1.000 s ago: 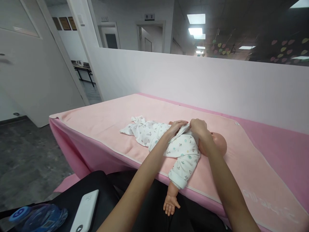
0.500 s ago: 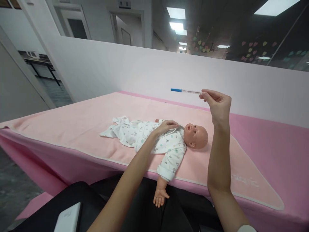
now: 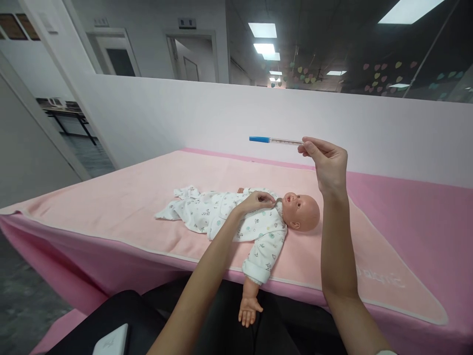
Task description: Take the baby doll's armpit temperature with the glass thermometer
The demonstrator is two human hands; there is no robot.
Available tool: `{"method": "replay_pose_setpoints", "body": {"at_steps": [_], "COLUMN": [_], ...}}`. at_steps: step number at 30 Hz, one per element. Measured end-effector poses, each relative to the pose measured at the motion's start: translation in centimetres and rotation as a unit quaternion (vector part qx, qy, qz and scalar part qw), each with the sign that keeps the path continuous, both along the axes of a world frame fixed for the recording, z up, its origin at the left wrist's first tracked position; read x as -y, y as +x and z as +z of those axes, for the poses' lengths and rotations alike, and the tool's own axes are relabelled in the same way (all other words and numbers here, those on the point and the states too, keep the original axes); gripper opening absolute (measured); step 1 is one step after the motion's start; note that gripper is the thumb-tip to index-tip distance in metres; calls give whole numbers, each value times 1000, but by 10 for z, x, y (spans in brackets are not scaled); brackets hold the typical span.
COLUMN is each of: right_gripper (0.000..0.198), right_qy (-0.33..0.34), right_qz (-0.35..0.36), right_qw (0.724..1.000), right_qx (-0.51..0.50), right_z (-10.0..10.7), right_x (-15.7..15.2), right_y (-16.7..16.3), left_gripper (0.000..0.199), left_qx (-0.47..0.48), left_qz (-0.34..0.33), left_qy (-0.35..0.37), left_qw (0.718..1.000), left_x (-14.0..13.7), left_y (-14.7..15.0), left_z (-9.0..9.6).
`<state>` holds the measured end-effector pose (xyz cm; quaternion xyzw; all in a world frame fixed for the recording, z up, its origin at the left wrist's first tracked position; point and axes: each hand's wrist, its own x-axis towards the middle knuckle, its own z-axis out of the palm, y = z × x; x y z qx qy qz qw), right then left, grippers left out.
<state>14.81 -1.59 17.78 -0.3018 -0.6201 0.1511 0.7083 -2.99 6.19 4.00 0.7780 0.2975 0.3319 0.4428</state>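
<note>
While the right hand (image 3: 330,160) pinches a thermometer (image 3: 285,141) endwise — presumably baring its length — the left hand (image 3: 255,201), below, half-curls on a doll (image 3: 265,225), grip unclear.

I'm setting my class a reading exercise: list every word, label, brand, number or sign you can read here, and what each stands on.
No text reads clearly.
Thermometer in the right hand: fine markings, too small to read.
Pale pink blanket: whitish lettering, too blurred to read.
White device: faint mark, unreadable.
Door sign: dark marks, too small.
Wall plaques: no words discernible.
</note>
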Motion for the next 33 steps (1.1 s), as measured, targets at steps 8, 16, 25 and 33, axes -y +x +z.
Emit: {"method": "replay_pose_setpoints", "body": {"at_steps": [8, 16, 25, 33], "right_gripper": [29, 25, 29, 25], "right_qy": [-14, -80, -288, -253], "right_qz": [-14, -1, -95, -316], "right_qw": [1000, 989, 912, 884], "right_qx": [10, 121, 275, 235], "right_z": [2, 0, -103, -210], "right_x": [8, 39, 101, 132], "right_y": [1, 13, 69, 82], "left_gripper": [28, 26, 24, 25], "left_qx": [5, 57, 87, 106], "left_qz": [8, 58, 73, 74], "left_qy": [-10, -33, -36, -48], "left_qw": [1000, 996, 993, 990], "left_x": [0, 4, -1, 3], "left_y": [-1, -3, 0, 0], "left_z": [0, -2, -9, -6]}}
